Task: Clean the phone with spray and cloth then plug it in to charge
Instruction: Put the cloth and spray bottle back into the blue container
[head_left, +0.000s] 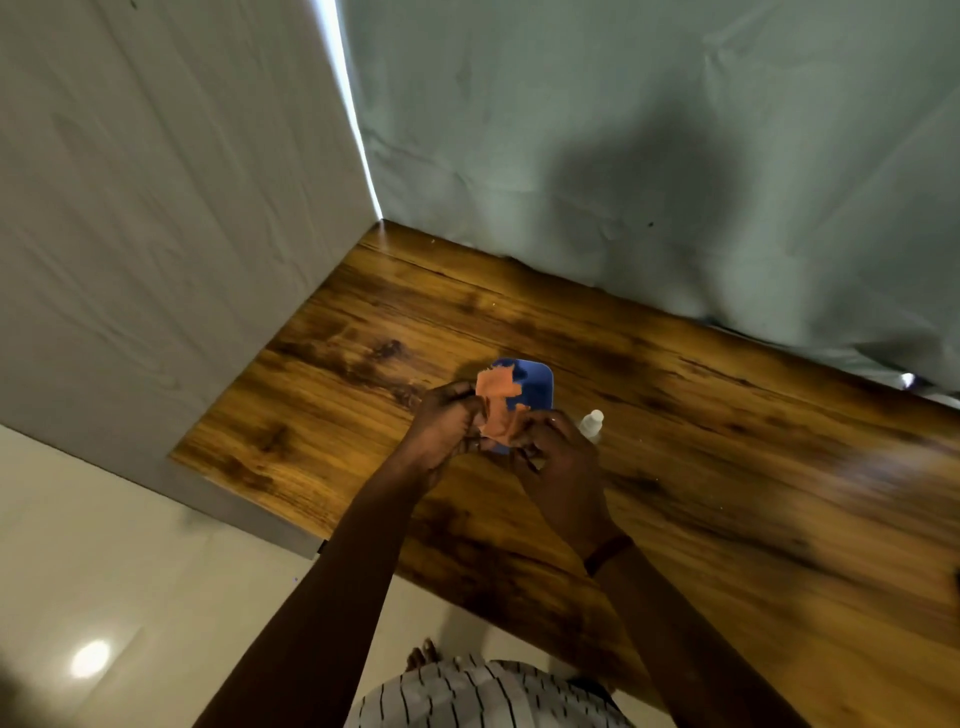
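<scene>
Gripping fingers, left: the left hand (447, 421) has its fingers (464, 397) curled and pinching the left side of the orange cloth (497, 397).
Fingers, right: the right hand (558, 457) has its fingers (540, 422) curled and pinching the lower right part of the same cloth.
Cloth: crumpled and held between both hands, it covers the left half of the phone (535, 389).
Phone: blue with rounded corners. Its far right part shows past the cloth, and a sliver of its near end shows between the hands. It sits toward the left end of the bench (727, 441), about midway between the far and near edges. Whether it lies on the wood or is lifted cannot be told.
Spray bottle: the small white spray bottle (592, 422) is just beside the right hand, on its right. The cap shows and the body is partly hidden behind the knuckles.
Wrist: a dark band (609, 553) circles the right wrist.
Bench: brown wood with dark grain, glossy toward the right.
Surroundings: a white panel (156, 234) stands along the left edge. A grey-green sheet (623, 156) hangs along the far edge. A pale shiny floor (104, 571) lies below the near edge. A striped garment (467, 696) shows at the bottom.
</scene>
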